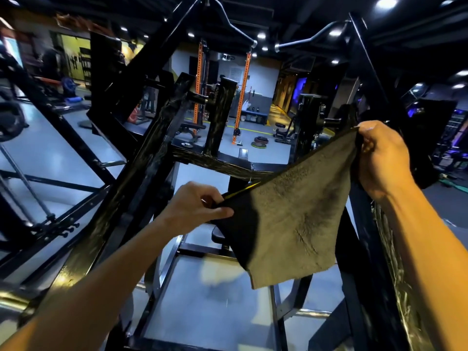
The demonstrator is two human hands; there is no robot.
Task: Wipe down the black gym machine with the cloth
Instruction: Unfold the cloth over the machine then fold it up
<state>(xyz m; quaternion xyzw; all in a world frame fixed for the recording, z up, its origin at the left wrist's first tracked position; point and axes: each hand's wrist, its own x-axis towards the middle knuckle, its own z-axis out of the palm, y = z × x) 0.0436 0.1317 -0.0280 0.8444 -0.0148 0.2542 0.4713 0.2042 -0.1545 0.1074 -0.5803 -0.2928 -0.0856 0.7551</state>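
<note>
A brown-grey cloth [293,219] hangs spread out in the air between my two hands, in front of the black gym machine [141,158]. My left hand [197,206] pinches the cloth's lower left corner. My right hand [379,158] grips its upper right corner, higher up. The cloth's bottom edge hangs free. Part of the machine's crossbar [217,160] passes behind the cloth. The frame's beams look streaked and glossy. The cloth touches no beam that I can see.
A black seat pad [219,235] sits below the cloth inside the frame. A bent pull bar [235,26] hangs overhead. Orange rack uprights [198,92], weight plates [259,143] and benches stand on the grey floor beyond. Another black upright [364,249] rises at right.
</note>
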